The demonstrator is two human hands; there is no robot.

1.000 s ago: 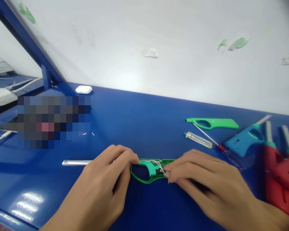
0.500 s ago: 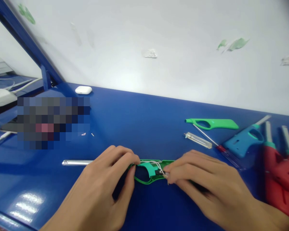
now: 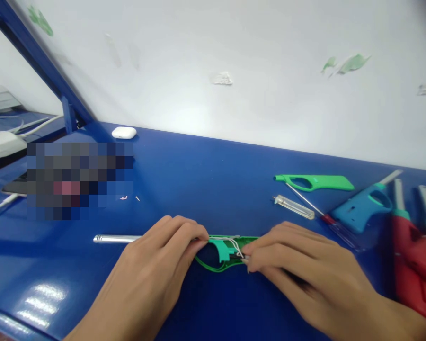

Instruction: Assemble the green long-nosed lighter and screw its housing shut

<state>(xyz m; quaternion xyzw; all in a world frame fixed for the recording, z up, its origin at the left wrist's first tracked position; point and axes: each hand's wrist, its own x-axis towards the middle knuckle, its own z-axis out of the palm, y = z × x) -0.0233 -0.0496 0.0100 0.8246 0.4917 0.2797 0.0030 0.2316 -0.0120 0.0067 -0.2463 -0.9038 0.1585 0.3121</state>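
Left hand (image 3: 152, 265) and right hand (image 3: 301, 263) grasp the open green plastic half-shell (image 3: 218, 271) on the blue counter (image 3: 199, 189), right fingertips (image 3: 251, 249) at thin white wires (image 3: 237, 245) (ends hidden from where I stand). Advisable: steady shell, wires off its edge.

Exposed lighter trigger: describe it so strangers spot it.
On the blue table, find the open green lighter shell. Inside it, between the left hand and the white wires, sits the trigger. Its curved turquoise body sets it apart from the darker green shell.
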